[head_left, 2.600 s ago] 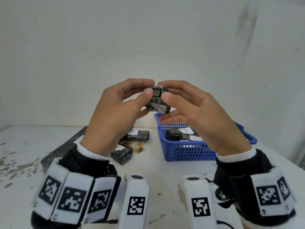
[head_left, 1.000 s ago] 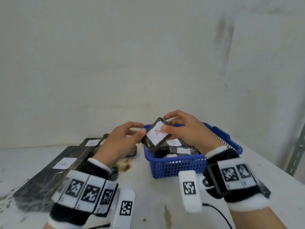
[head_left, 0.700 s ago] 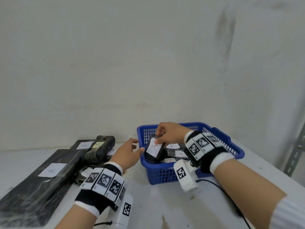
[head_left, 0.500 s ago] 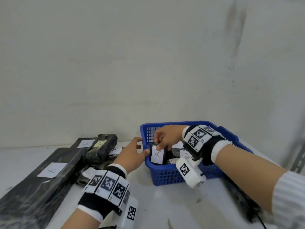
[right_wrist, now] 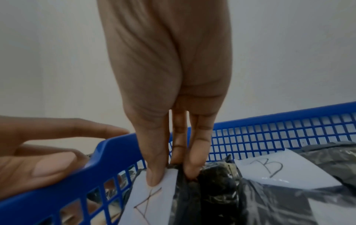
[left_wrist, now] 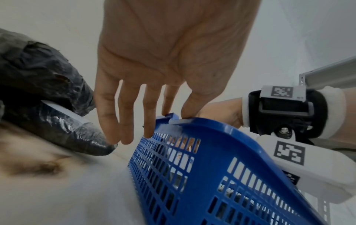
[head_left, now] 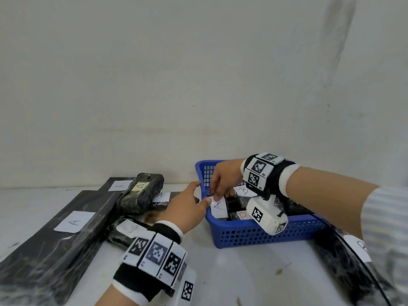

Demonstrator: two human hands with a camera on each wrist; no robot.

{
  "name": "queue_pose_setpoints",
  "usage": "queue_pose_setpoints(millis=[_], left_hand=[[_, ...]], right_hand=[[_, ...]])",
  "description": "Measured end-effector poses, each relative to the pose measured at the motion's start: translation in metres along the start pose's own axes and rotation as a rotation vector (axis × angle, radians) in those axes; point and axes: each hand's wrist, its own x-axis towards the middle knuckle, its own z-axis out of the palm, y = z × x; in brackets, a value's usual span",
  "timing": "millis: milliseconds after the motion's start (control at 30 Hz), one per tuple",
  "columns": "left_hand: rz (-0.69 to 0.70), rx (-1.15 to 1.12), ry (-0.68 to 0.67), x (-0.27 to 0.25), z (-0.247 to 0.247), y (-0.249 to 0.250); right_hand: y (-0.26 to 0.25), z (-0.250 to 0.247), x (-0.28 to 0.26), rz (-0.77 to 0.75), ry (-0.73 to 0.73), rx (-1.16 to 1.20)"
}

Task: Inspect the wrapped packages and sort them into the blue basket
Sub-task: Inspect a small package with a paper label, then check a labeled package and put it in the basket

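Left hand point(head_left: 184, 212) sits nearest, just left of the blue basket point(head_left: 260, 234), fingers loose & straight, thumb resting on its rim, holding nothing. Right hand point(head_left: 223, 181) reaches inside the basket, thumb & fingers pinching the top edge of the "A" package point(head_left: 218, 206), stood on edge against the basket's left wall. Pkg looks light, film-wrapped, prob slick & crinkly; the top edge seems the best hold. More wrapped packages point(head_left: 141, 192) lie left of the basket. White stained table point(head_left: 231, 274), plain wall behind.

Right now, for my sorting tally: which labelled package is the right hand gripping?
The A-labelled package standing in the blue basket, pinched by the right hand; the B-labelled ones lie untouched.
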Motion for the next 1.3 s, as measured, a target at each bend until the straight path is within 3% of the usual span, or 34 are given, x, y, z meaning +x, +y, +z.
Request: queue_pose_setpoints(millis=[200,567,733,933,1000,1067,1133,1300], left_hand=[[0.002,0.003,-0.002,-0.001,0.002,0.001],[0.01,-0.013,0.018,-0.001,0.003,-0.004],[0.004,0.037,0.01,0.0,0.004,-0.005],[-0.018,0.073,0.009,-0.001,-0.001,-0.006],[-0.062,-0.009,0.097,-0.001,-0.011,-0.01],[-0.114,0.027,0.255,0.007,-0.027,-0.023],[-0.211,0.218,0.346,0.015,-0.044,-0.041],[-0.575,0.392,0.315,0.018,-0.07,-0.071]], right_hand=[[0.001,0.001,0.005,0.047,-0.099,-0.035],[0.0,0.005,0.013,0.085,-0.014,0.008],[-0.002,0.006,0.012,0.06,-0.105,0.003],[0.003,-0.002,-0.005,0.055,-0.144,0.12],[0.005,-0.007,-0.017,0.05,-0.135,0.219],[0.006,-0.008,-0.033,0.04,-0.06,0.311],[0.004,0.0,-0.05,0.039,0.086,0.428],[0.0,0.051,-0.081,0.115,0.452,0.617]])
